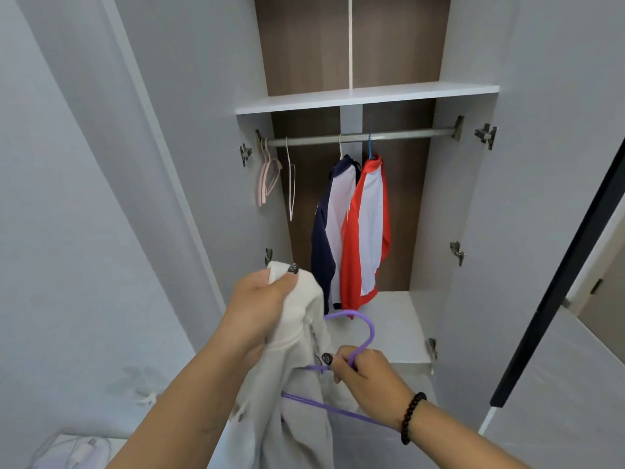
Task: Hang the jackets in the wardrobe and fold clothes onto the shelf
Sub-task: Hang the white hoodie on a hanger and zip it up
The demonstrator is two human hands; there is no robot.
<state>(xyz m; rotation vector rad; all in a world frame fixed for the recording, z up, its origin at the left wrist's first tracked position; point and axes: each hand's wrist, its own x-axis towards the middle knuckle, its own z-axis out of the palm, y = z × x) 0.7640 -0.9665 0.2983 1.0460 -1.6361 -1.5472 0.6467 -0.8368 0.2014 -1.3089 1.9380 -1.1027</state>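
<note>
Jacket, cream, bunched in left hand grip. Right hand grips purple hanger at hook base. Both before open wardrobe.

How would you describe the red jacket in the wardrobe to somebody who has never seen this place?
Look at the metal rail under the white shelf of the open wardrobe. Two jackets hang there side by side; the red and white jacket is the right one. It alone hangs from a blue hook, while its neighbour, the navy and white jacket, is dark.

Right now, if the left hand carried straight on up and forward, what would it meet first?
Probably the navy jacket hanging on the rail; the left hand, gripping the white jacket, sits just below it, though depth is unclear.
</note>
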